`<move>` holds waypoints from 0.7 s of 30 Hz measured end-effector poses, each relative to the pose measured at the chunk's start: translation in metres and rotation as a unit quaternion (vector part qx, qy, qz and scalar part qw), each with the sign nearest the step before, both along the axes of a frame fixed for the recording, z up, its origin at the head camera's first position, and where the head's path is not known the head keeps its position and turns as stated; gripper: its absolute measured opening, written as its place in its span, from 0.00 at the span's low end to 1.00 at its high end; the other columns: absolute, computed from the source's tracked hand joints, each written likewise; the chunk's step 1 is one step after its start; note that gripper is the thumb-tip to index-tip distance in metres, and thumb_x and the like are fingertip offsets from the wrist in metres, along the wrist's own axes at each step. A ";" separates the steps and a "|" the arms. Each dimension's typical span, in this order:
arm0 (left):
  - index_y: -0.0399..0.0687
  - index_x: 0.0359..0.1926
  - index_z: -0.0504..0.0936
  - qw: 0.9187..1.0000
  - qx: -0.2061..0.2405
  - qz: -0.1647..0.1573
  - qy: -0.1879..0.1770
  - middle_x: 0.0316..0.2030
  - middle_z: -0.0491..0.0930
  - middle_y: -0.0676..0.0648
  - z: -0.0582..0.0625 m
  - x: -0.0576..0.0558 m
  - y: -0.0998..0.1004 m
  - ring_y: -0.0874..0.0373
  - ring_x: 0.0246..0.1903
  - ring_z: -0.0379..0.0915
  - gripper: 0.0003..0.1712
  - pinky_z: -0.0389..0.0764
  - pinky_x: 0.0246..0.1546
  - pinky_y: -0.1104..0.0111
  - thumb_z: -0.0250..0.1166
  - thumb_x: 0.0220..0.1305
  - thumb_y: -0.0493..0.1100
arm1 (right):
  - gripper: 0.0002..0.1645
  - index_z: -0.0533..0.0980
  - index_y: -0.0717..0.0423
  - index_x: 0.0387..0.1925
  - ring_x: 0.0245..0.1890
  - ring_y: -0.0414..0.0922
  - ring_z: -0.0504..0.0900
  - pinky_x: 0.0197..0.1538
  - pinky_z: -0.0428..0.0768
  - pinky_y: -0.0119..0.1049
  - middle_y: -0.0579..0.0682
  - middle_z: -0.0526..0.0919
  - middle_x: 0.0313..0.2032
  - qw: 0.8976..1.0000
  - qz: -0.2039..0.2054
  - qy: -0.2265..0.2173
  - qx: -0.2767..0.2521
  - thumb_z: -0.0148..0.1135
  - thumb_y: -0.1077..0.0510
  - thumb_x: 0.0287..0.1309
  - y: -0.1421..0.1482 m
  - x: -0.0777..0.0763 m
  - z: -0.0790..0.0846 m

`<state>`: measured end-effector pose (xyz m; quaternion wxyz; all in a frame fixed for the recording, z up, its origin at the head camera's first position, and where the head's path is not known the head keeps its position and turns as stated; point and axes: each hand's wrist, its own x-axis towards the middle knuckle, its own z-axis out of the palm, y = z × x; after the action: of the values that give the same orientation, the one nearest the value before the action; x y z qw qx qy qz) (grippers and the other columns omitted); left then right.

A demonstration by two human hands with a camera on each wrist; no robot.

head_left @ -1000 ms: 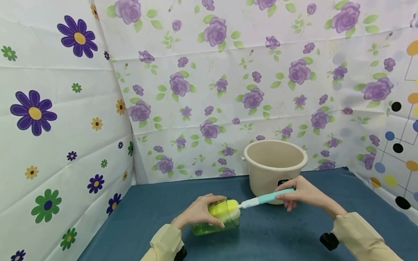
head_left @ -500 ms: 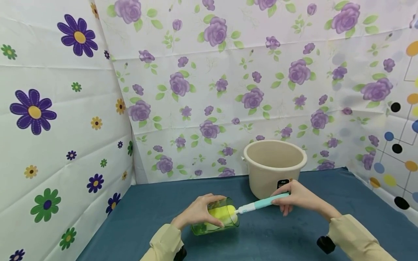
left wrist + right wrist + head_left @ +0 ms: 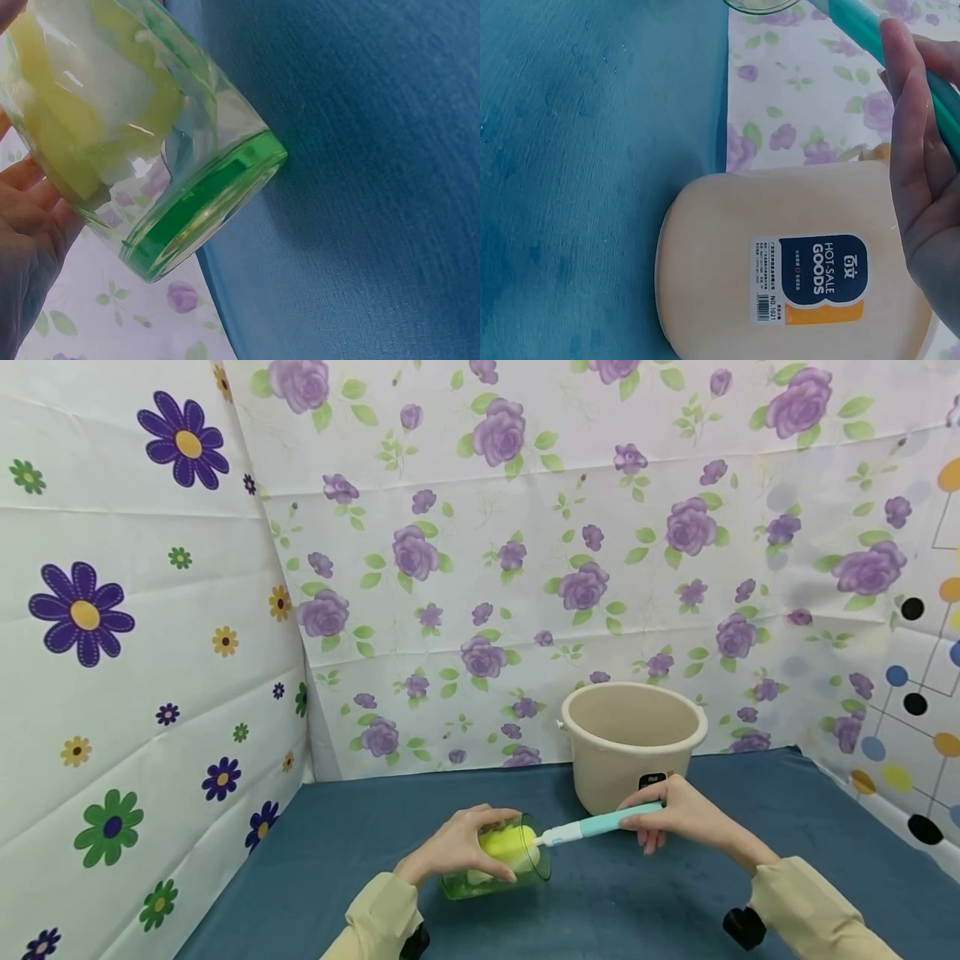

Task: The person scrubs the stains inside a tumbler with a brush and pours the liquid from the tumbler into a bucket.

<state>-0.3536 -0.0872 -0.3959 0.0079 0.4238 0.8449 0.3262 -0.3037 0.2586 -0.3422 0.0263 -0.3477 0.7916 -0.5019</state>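
Note:
A clear green-tinted drinking glass [image 3: 480,887] lies tilted, its mouth facing right, a little above or on the blue cloth. My left hand [image 3: 452,846] grips it around the side, thumb at the front. Its thick green base [image 3: 206,202] fills the middle of the left wrist view. Inside the glass is the yellow and white sponge head [image 3: 510,847] of a cup brush [image 3: 600,824]. The fingers of my right hand [image 3: 681,812] pinch the brush's turquoise handle near its end. In the right wrist view the handle [image 3: 855,30] crosses the upper right corner.
A beige bucket [image 3: 600,760] stands behind my right hand, its label [image 3: 810,279] showing in the right wrist view. Blue cloth [image 3: 360,827] covers the table, with water drops on it. Flower-patterned sheets [image 3: 450,610] hang at the back and sides.
My right hand has moved left and slightly down, pushing the sponge head deeper into the glass, where it sits a bit differently. My left hand and the glass have hardly moved.

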 end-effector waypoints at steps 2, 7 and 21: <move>0.61 0.62 0.68 1.000 0.000 0.000 0.000 0.42 0.69 0.58 0.000 0.000 0.000 0.63 0.40 0.66 0.43 0.69 0.35 0.67 0.72 0.42 0.60 | 0.11 0.78 0.69 0.40 0.16 0.53 0.79 0.19 0.75 0.45 0.57 0.79 0.18 1.000 0.000 0.006 0.000 0.60 0.66 0.55 -0.001 0.001 0.001; 0.61 0.62 0.68 1.000 0.000 0.001 -0.004 0.42 0.69 0.58 0.001 -0.001 0.000 0.63 0.40 0.66 0.43 0.69 0.34 0.67 0.72 0.42 0.60 | 0.11 0.78 0.68 0.41 0.16 0.52 0.79 0.19 0.75 0.45 0.56 0.79 0.18 1.000 -0.004 0.011 0.006 0.60 0.66 0.56 0.003 -0.008 -0.008; 0.59 0.62 0.68 1.000 0.003 -0.012 0.000 0.39 0.70 0.58 0.000 -0.002 0.000 0.60 0.34 0.65 0.44 0.67 0.28 0.68 0.72 0.42 0.58 | 0.11 0.79 0.66 0.42 0.15 0.53 0.79 0.19 0.75 0.47 0.55 0.80 0.18 0.999 0.029 -0.022 0.007 0.58 0.65 0.57 0.004 -0.010 -0.015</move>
<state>-0.3553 -0.0876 -0.3957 0.0107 0.4342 0.8387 0.3284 -0.3135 0.2625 -0.3568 0.0604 -0.3595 0.7837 -0.5029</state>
